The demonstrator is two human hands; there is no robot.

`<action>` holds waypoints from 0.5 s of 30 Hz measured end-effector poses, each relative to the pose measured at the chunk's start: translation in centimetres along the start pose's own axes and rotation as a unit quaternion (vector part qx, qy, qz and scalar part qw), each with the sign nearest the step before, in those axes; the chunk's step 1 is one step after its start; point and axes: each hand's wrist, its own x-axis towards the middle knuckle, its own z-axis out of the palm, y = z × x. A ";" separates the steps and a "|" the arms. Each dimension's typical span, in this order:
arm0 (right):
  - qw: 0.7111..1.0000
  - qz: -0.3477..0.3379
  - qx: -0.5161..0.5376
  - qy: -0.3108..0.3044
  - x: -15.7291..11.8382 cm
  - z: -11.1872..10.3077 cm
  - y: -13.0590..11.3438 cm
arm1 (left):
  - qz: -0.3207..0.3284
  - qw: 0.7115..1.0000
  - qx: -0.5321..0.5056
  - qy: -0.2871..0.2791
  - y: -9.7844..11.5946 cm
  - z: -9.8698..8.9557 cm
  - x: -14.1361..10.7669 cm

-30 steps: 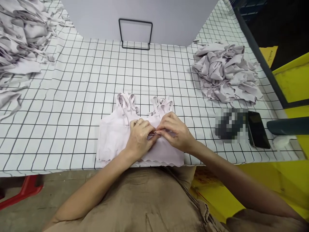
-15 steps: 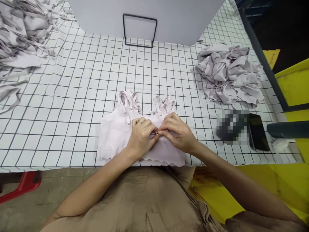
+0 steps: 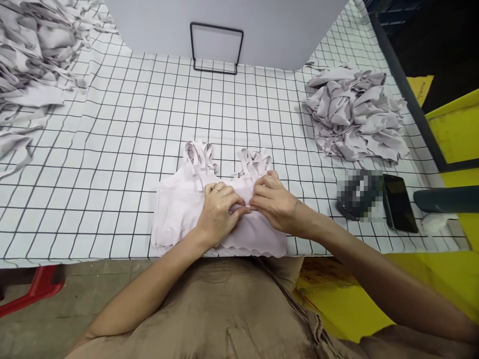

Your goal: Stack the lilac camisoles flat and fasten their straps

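Note:
A stack of pale pink bras with thin looped straps lies flat at the table's front edge. Over the middle of it, my left hand pinches a thin pink strap between thumb and forefinger. Close beside, my right hand is closed on the same strap, fingertips almost meeting those of the left. Only a narrow bit of strap shows between the hands; its fitting is too small to make out. A second group of straps sticks up just beyond my right hand.
Heaps of similar pale garments lie at the far left and right on the checked tablecloth. A grey panel with a black wire stand rises at the back. A phone and a blurred dark object lie right.
My right hand has turned slightly, its fingers more curled and its wrist raised a little. The small fitting seen between the fingertips is now covered. My left hand has hardly moved.

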 end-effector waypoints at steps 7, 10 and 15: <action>0.994 0.032 0.081 -0.062 3.0 -4.2 3.5 | 0.003 1.000 0.006 0.005 -0.1 0.0 0.0; 0.994 0.075 0.079 -0.024 5.0 -5.7 5.4 | -0.001 1.000 0.015 0.006 0.0 0.1 0.0; 0.997 0.076 0.015 0.012 7.5 -5.4 7.8 | -0.011 1.000 0.023 0.009 0.3 0.0 0.0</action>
